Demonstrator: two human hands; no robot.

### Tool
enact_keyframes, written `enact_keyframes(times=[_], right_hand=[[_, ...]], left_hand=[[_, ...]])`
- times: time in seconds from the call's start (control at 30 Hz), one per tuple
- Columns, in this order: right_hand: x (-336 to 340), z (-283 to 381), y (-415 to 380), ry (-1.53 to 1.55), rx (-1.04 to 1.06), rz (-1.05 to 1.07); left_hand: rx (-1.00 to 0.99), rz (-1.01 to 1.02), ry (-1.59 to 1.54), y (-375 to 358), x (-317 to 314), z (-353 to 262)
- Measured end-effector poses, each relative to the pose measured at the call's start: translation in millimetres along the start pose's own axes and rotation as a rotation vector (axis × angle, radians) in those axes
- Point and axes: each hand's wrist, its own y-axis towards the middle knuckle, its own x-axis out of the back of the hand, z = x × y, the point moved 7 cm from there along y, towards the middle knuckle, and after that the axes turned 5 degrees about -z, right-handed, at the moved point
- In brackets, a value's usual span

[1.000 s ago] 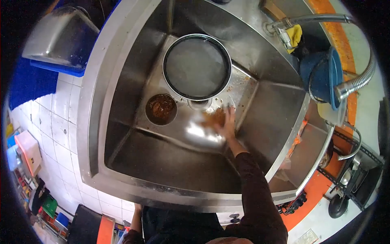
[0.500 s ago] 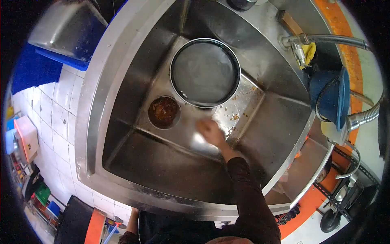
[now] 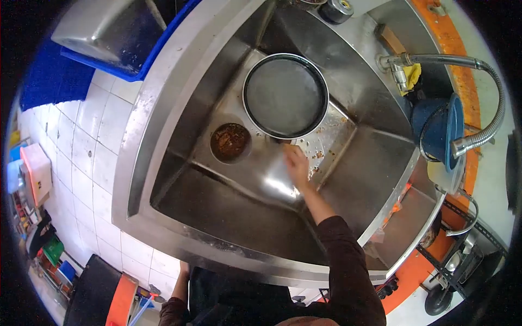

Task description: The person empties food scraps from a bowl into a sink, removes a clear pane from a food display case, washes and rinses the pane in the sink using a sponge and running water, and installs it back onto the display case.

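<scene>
Food scraps (image 3: 318,155) are best gathered in short strokes by the right hand (image 3: 295,164), curled near the pan (image 3: 246,98); whether anything is grasped cannot be told.

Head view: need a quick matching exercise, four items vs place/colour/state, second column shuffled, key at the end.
Column 1
1. Right hand
2. Left hand
3. Round pan
4. Bucket

Column 2
A. Blue
B. Inside the sink, close to the pan's near edge
C. Grey middle within a dark ring
D. Lowered outside the sink, at its near side

Pairs
1-B
2-D
3-C
4-A
</scene>
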Motion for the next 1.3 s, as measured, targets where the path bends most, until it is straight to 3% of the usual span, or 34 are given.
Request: enact_keyframes(times=[0.1,0.13,0.17,0.23,0.27,0.33,0.37,0.43,0.47,0.5,0.53,0.57,0.6,0.67,0.7,0.77,0.83,0.97,1.1,1.2,1.23,1.3], right_hand=[[-35,70,28,0.131,0.079,0.001],[-61,72,30,0.010,-0.012,0.071],[-83,71,30,-0.111,-0.105,0.142],[-107,73,32,-0.329,-0.018,0.135],[-100,71,36,-0.336,-0.023,0.128],[-81,79,42,-0.082,0.044,0.071],[-73,59,38,0.055,-0.026,0.061],[-23,36,35,-0.031,-0.366,0.177],[-5,8,24,0.119,-0.477,0.051],[5,-40,7,0.140,-0.372,-0.058],[16,-80,-12,0.030,-0.442,-0.092],[27,-99,-22,-0.140,-0.290,0.038],[32,-106,-29,-0.135,-0.286,0.039],[32,-96,-46,-0.298,-0.038,0.079],[20,-102,-59,-0.366,-0.102,0.262],[9,-98,-70,-0.029,-0.164,0.192],[-2,-95,-65,-0.284,-0.095,0.192],[-17,-101,-58,-0.320,-0.023,0.066],[-23,-106,-62,-0.490,0.132,0.065],[-23,-105,-59,-0.460,0.103,0.096],[-19,-96,-56,-0.578,0.219,0.065],[-19,-99,-49,-0.564,0.135,0.033]], left_hand=[[-0.040,0.081,0.145,6,1,8],[-0.049,0.107,0.174,9,0,10],[-0.042,0.101,0.114,8,-6,7],[-0.009,0.028,-0.188,8,-12,2],[0.019,-0.045,-0.429,9,-9,4],[0.009,-0.042,-0.385,13,-6,21],[-0.002,-0.034,-0.317,12,-7,18],[-0.017,-0.016,-0.222,10,-9,13],[-0.027,-0.005,-0.193,11,-11,11],[-0.038,0.008,-0.189,10,-12,13],[-0.044,0.021,-0.187,9,-14,14],[-0.087,0.040,-0.294,13,-15,23],[-0.087,0.034,-0.295,10,-15,13],[0.026,-0.051,-0.203,-2,-10,-15],[0.045,-0.061,-0.191,-3,-11,-16],[0.051,-0.064,-0.195,-5,-14,-14],[0.049,-0.066,-0.196,-7,-15,-6],[0.061,-0.076,-0.201,-13,-15,3],[0.071,-0.082,-0.214,-16,-17,7],[0.063,-0.087,-0.227,-14,-16,6],[0.060,-0.088,-0.237,-14,-15,6],[0.055,-0.095,-0.275,-12,-16,9]])
